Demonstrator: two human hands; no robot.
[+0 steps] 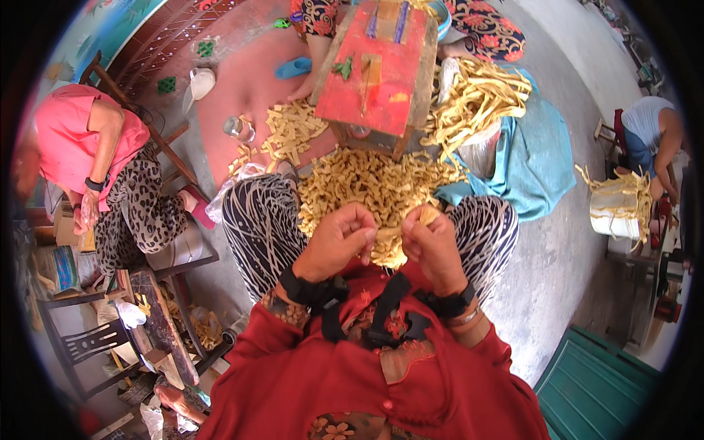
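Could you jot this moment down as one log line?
left hand: pinching pale yellow strip | right hand: pinching same strip | below: heap of yellow folded pieces | beyond: red wooden box

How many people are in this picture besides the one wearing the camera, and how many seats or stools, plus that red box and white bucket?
Other people: 3, pink top, floral clothes, pale top
Dark chairs: 1
Red wooden boxes: 1
White buckets: 1
Total: 6
The wearer's left hand and right hand pinch one pale yellow strip.
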